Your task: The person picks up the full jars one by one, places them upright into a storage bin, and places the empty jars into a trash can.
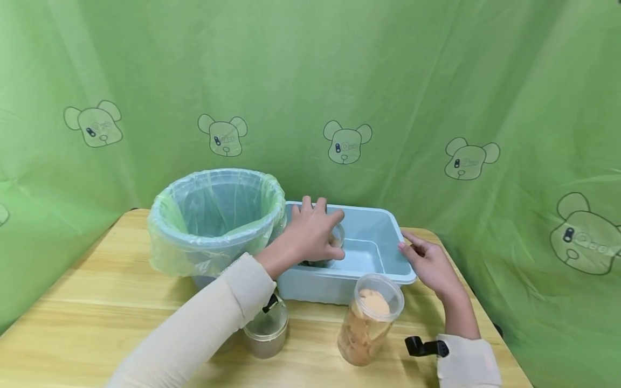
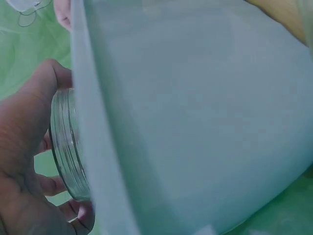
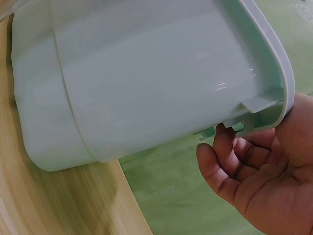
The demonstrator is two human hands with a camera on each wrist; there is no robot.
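My left hand (image 1: 314,231) reaches over the near wall of a light blue plastic tub (image 1: 315,288), with its fingers spread down around a clear round jar (image 1: 338,233). In the left wrist view, the thumb and fingers of the left hand (image 2: 24,152) curl round the ridged rim of the jar (image 2: 71,147); the tub wall (image 2: 190,117) hides the rest. At the tub's right end, my right hand (image 1: 432,267) holds the rim. From the right wrist view, the right hand (image 3: 264,181) has its fingers curled under the tub's lip (image 3: 288,93), near a slotted tab.
Left of the tub stands a round bin (image 1: 218,240) lined with a thin green-yellow bag. In front are a tall clear jar (image 1: 361,337) with orange-tan contents and a small clear container (image 1: 267,337) under the left sleeve. A green curtain (image 1: 291,70) hangs behind the wooden table (image 1: 97,291).
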